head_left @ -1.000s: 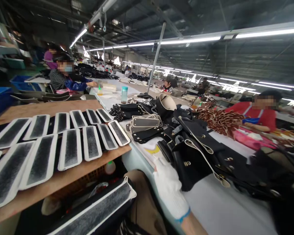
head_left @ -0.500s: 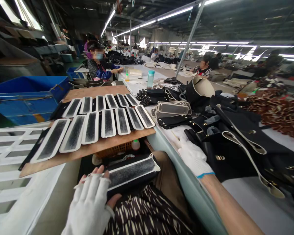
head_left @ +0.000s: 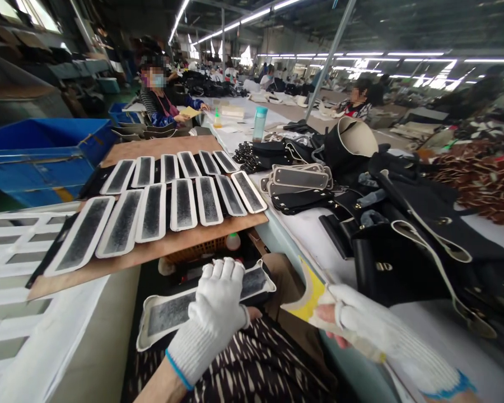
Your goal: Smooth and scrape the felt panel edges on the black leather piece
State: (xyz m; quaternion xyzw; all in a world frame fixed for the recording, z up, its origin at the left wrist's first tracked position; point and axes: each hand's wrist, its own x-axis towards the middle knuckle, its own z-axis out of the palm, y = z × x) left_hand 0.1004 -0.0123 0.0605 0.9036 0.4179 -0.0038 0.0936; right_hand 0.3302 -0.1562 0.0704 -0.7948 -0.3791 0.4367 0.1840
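A dark oblong panel [head_left: 170, 314] with a raised white border lies across my lap on black material. My left hand [head_left: 218, 302], in a white fingerless glove, rests over its middle with fingers stretched toward the far edge and thumb out to the right. The palm hides the panel's centre. To the right, my right hand [head_left: 344, 313], also gloved, is closed around the pale handle of a yellow tool [head_left: 307, 296] with a concave, crescent-like edge. This tool is beside the bench edge, apart from the panel.
A brown board [head_left: 159, 252] on my left bears two rows of similar white-bordered panels. Black bag parts [head_left: 386, 268] and stacked grey strips [head_left: 300, 177] cover the bench to the right. Farther off are a blue bin [head_left: 46, 162], a bottle [head_left: 259, 124] and a masked co-worker [head_left: 159, 98].
My left hand has moved right, from the panel's left end onto its middle. My right hand has come back from the bench toward me, with the yellow tool now visible in it.
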